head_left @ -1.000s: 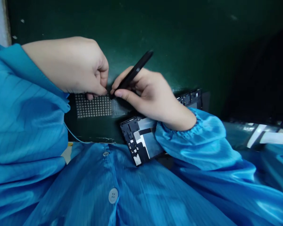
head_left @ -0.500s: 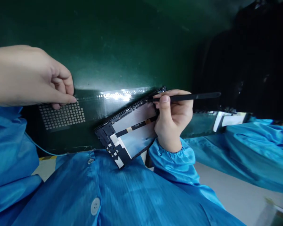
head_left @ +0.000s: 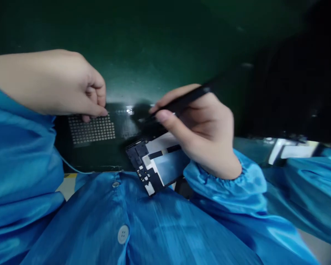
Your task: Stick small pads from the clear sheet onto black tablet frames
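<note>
My left hand (head_left: 71,84) is closed, thumb and fingertips pinched at the upper edge of a sheet of small square pieces (head_left: 99,130). Part of that sheet is hidden beneath the fingers. In my right hand (head_left: 204,125) a pair of black tweezers (head_left: 190,96) is gripped between thumb and fingers, its blurred tip pointing left toward the sheet. Under this hand an opened tablet-like device (head_left: 169,167) lies slanted over the table's near edge, showing a silvery inside, a black strip and white patches. The right hand covers its upper right part.
The dark green tabletop (head_left: 132,55) stretches away from me, with a dark area at the right. A thin blue cord (head_left: 71,167) runs by my left sleeve. At the right are a white object (head_left: 298,151) and another person's blue sleeve (head_left: 314,176).
My right hand has lifted off the device's far edge and moved left with the tweezers, now tilted down to the left. The left hand stays at the sheet; the whole view has shifted slightly.
</note>
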Available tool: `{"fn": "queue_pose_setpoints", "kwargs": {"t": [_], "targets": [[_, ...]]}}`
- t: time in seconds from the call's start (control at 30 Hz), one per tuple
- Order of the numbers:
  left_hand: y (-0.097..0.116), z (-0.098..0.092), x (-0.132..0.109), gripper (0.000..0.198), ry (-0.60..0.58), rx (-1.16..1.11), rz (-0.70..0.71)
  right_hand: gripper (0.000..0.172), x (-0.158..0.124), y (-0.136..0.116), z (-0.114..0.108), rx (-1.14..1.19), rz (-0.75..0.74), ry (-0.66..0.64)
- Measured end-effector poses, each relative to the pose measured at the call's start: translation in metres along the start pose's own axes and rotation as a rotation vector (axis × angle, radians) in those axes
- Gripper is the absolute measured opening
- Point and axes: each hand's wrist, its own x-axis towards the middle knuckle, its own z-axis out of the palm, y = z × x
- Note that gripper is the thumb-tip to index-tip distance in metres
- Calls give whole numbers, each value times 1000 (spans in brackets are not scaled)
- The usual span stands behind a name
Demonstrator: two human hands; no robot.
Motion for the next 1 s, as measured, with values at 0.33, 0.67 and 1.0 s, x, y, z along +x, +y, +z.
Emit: {"fn": "queue_pose_setpoints", "kwargs": {"t": [0.33, 0.67, 1.0], "targets": [[-12, 23, -45, 90, 252, -131, -21, 17, 34, 18, 43, 35, -113, -271], [23, 4, -16, 33, -124, 272, -69, 9, 40, 15, 48, 62, -121, -300], [45, 38, -34, 37, 120, 289, 67, 13, -44, 16, -46, 547, 328, 375]]}}
